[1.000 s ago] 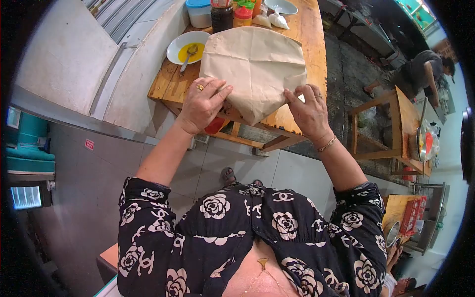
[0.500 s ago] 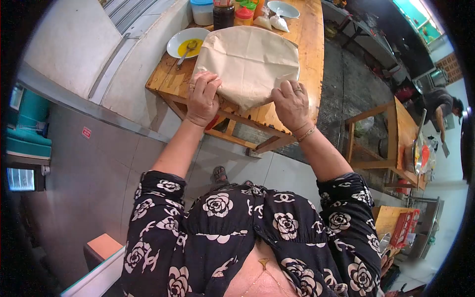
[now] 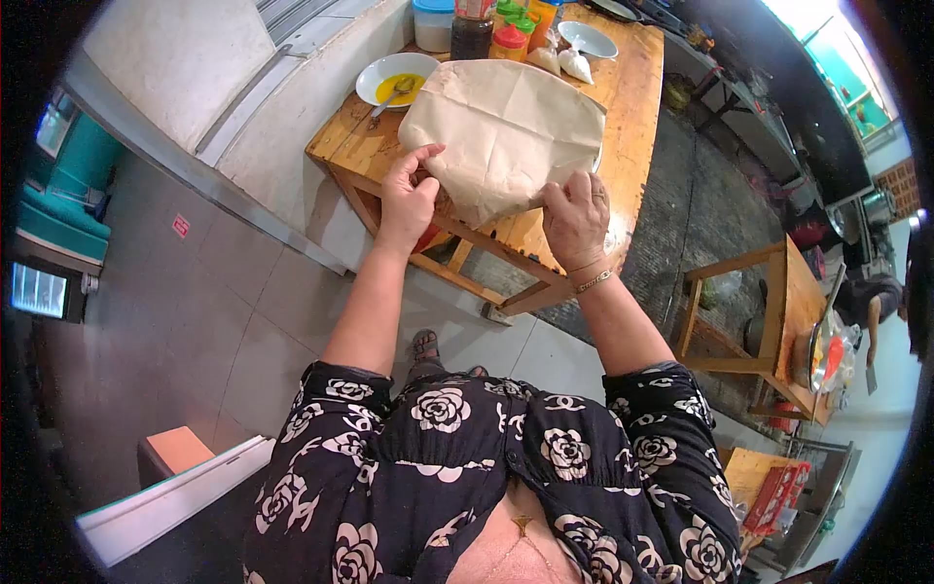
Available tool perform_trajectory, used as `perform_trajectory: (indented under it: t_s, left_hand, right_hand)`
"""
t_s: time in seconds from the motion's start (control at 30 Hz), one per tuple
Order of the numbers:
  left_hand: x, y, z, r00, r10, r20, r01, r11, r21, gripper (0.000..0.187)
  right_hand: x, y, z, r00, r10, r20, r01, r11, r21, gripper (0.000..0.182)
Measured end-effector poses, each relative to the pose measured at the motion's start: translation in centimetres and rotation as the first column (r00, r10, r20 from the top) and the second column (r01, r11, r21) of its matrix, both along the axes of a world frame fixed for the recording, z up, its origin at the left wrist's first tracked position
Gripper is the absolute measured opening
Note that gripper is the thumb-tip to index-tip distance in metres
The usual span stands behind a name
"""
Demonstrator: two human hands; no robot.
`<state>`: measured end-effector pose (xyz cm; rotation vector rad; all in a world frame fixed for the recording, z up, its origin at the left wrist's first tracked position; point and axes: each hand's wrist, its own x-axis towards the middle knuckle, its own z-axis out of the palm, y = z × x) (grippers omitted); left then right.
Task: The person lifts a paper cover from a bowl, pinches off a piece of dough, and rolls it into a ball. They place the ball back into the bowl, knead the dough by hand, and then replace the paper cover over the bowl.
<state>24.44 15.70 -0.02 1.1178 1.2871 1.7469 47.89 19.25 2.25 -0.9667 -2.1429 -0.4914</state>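
A creased beige cloth (image 3: 506, 131) lies over a broad, rounded thing on the wooden table; what is beneath is mostly hidden, with a pale rim showing at the right. My left hand (image 3: 407, 200) has its fingers curled at the cloth's near left edge, index finger on top and thumb lower. At the near right edge, my right hand (image 3: 579, 222) pinches the cloth between thumb and fingers. The cloth's front corner hangs down between both hands. Left of it sits a white bowl (image 3: 368, 80) of yellow liquid with a spoon (image 3: 389, 97) in it.
Behind the cloth stand a dark bottle (image 3: 472, 37), a red-lidded jar (image 3: 509, 45), a blue-lidded tub (image 3: 433, 27), bags of white powder (image 3: 576, 66) and another bowl (image 3: 588, 41). The wooden table (image 3: 632, 146) borders a wall at left. A person (image 3: 871, 302) works beyond a second table (image 3: 803, 292).
My left hand's fingers have loosened and shifted along the cloth's edge. The right hand keeps its pinch. The view has tilted slightly, so the table appears lower and further right.
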Motion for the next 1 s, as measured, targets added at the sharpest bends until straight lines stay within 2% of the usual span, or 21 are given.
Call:
perform_trajectory:
  t_s: [0.07, 0.17, 0.3, 0.4, 0.57, 0.67, 0.7, 0.77, 0.87, 1.0]
  left_hand:
    - [-0.5, -0.4, 1.3, 0.905, -0.15, 0.397, 0.179, 0.983, -0.037, 0.015]
    - [-0.1, -0.9, 4.5, 0.896, 0.015, 0.444, 0.105, 0.964, -0.244, 0.017]
    - [-0.6, 1.9, 2.2, 0.979, 0.204, 0.03, -0.185, 0.932, -0.311, 0.02]
    - [-0.5, 2.8, 2.4, 0.945, 0.189, 0.265, -0.11, 0.952, -0.284, 0.02]
    - [-1.8, 3.8, 3.7, 0.901, 0.159, 0.405, 0.024, 0.911, -0.411, 0.029]
    - [-3.3, 4.9, 2.6, 0.879, 0.103, 0.466, 0.136, 0.882, -0.451, 0.038]
    - [-3.6, 5.0, 2.3, 0.854, 0.067, 0.515, 0.182, 0.89, -0.417, 0.04]
    - [-3.9, 5.4, 1.5, 0.794, -0.01, 0.607, 0.272, 0.9, -0.341, 0.046]
    - [-3.2, 5.1, 2.8, 0.764, -0.023, 0.645, 0.325, 0.877, -0.353, 0.053]
    - [-3.7, 5.7, 1.9, 0.754, -0.096, 0.65, 0.384, 0.867, -0.317, 0.056]
  right_hand:
    - [0.0, -0.2, -0.1, 1.0, -0.011, -0.011, 0.011, 0.999, -0.043, 0.01]
    - [0.1, -0.3, 0.0, 1.0, -0.021, -0.012, 0.02, 0.998, -0.06, 0.009]
    - [-0.1, -0.3, 0.3, 0.999, -0.023, -0.022, 0.022, 0.999, -0.041, 0.01]
    - [-0.1, -0.2, 0.3, 1.0, -0.007, -0.03, 0.006, 0.999, -0.034, 0.01]
    - [0.0, -0.5, 0.1, 0.999, -0.018, -0.036, 0.016, 0.997, -0.07, 0.011]
    - [-0.1, -0.7, -0.1, 0.998, -0.032, -0.058, 0.028, 0.997, -0.072, 0.013]
    - [-0.1, -0.8, -0.2, 0.997, -0.037, -0.069, 0.032, 0.997, -0.071, 0.014]
    - [0.1, -1.1, -0.4, 0.994, -0.019, -0.11, 0.007, 0.994, -0.107, 0.025]
    - [0.3, -2.3, 0.1, 0.985, -0.004, -0.174, -0.03, 0.981, -0.194, 0.039]
    - [1.2, -3.3, -0.2, 0.949, -0.002, -0.315, -0.088, 0.958, -0.273, 0.052]
